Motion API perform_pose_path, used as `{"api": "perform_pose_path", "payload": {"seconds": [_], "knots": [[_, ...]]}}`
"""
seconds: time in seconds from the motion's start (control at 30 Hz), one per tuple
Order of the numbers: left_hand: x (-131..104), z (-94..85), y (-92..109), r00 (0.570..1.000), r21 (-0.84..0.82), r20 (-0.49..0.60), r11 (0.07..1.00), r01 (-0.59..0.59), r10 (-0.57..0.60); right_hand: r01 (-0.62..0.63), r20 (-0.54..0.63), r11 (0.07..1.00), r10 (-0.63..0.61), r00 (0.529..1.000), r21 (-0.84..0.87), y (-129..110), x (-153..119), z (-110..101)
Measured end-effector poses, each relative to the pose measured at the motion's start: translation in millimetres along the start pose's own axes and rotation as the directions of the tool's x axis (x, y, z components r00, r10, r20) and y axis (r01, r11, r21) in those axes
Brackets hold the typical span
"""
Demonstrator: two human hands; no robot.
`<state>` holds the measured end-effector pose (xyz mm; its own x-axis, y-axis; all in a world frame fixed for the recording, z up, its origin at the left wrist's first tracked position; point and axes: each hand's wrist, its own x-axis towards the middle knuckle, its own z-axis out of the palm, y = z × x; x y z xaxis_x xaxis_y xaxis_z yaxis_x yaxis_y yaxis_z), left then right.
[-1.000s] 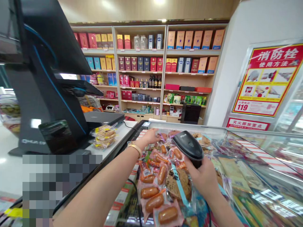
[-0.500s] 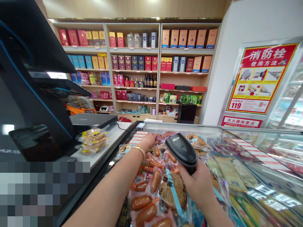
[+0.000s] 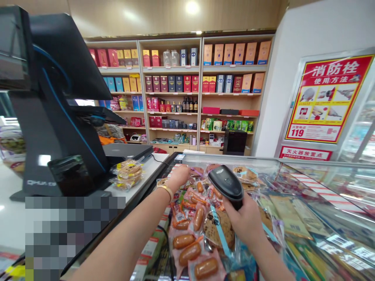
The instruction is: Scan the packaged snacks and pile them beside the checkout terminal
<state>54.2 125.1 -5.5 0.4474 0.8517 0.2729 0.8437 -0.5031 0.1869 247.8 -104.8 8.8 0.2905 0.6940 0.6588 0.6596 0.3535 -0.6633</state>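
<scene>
In my right hand (image 3: 246, 218) is a black handheld barcode scanner (image 3: 225, 182), its fingers wrapped round the grip and its head above the packs. My left hand (image 3: 179, 176), with a gold-coloured bracelet (image 3: 166, 191) at the wrist, is curled at the far left of the pile; what is in its fingers, if anything, is hidden. Between my arms lie several wrapped sausages (image 3: 190, 253) in clear pinkish packs. A round, flat, brown packaged food (image 3: 219, 231) with a blue strip lies beside them, below the scanner. More round packs (image 3: 244, 173) lie behind the scanner.
A dark checkout terminal (image 3: 67, 117) stands at left, with yellow-marked packs (image 3: 128, 173) on the white counter (image 3: 148, 181). Flat packages (image 3: 290, 214) lie under the glass at right. Shelves of boxed goods (image 3: 171, 84) line the back, and a red sign (image 3: 329, 97) hangs on the wall.
The view has shifted left, so more of the terminal shows. My left hand's fingers, stretched over a purple pack before, are now curled under. The scanner stays in my right hand.
</scene>
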Motion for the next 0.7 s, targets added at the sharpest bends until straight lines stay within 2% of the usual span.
{"api": "perform_pose_path", "payload": {"seconds": [0.1,0.27,0.4,0.57,0.7], "knots": [[7,2.0,2,1.000,0.042,0.008,0.999,-0.027,0.027,-0.025,-0.013,1.000,0.025,1.000,0.020,1,2,-1],[27,19.1,1,0.997,0.034,0.041,0.997,-0.067,0.065,-0.030,0.003,0.999,0.029,1.000,0.036,1,3,-1],[32,27.2,-2,0.994,0.008,0.069,0.996,-0.087,0.086,-0.017,0.007,0.999,0.017,1.000,0.036,-3,1,-1],[23,23.1,1,0.996,-0.049,0.070,0.998,-0.050,0.053,-0.010,0.024,0.999,0.010,1.000,0.038,-5,-1,-1],[13,7.9,1,0.999,-0.146,0.001,0.988,0.043,-0.044,-0.018,0.030,0.999,0.017,0.999,0.027,-3,-2,0]]}}
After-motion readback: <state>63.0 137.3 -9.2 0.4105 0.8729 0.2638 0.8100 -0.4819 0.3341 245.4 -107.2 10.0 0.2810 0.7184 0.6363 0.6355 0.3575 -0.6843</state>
